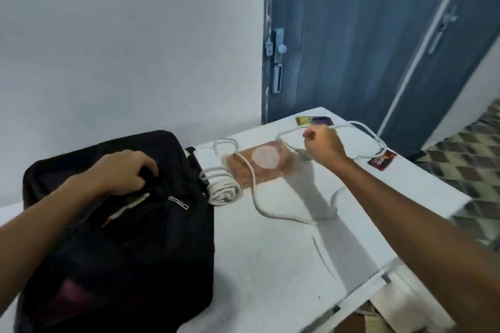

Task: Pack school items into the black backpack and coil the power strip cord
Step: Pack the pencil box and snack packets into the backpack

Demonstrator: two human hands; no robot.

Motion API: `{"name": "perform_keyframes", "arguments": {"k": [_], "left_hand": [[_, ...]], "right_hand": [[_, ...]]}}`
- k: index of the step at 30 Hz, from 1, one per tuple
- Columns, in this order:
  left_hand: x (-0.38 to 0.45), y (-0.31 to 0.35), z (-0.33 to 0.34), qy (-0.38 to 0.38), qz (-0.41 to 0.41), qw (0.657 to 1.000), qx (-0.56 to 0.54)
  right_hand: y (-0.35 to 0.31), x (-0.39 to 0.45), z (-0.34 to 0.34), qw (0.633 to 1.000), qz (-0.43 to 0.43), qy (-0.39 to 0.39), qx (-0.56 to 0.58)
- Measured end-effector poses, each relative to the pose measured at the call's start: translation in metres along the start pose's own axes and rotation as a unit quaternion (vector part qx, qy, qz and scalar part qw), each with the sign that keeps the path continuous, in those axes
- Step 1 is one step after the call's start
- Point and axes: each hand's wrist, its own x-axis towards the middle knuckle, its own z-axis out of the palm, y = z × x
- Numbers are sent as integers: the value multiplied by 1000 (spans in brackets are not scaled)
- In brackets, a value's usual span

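The black backpack [121,238] lies on the white table [284,265] at the left, its zipper partly open with a pale edge showing inside. My left hand [127,173] grips the fabric at the top of the opening. The white power strip cord [254,192] runs loose across the table, partly coiled in a bundle [224,189] beside the backpack. My right hand [323,144] is raised over the table with fingers curled round the cord near its far loop. The power strip body is partly hidden behind the backpack.
A clear pouch with a round pale lid [259,163] lies under the cord at the table's middle. Two small cards [313,120] [382,160] sit near the far and right edges. A blue door [351,35] stands behind, and patterned floor lies right.
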Motion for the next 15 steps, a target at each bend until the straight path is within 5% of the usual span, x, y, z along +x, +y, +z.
{"name": "perform_keyframes", "arguments": {"k": [4,7,11,15], "left_hand": [[17,15,0,-42,-22,997,58],[24,24,-4,-68,-35,994,73],[24,33,-8,-92,-50,991,79],[22,39,-12,-109,-55,990,76]], "right_hand": [[112,16,-34,973,141,23,-182],[159,11,-44,956,204,-3,-209],[183,8,-39,958,169,-52,-227],[183,6,-31,951,124,0,-282]]}}
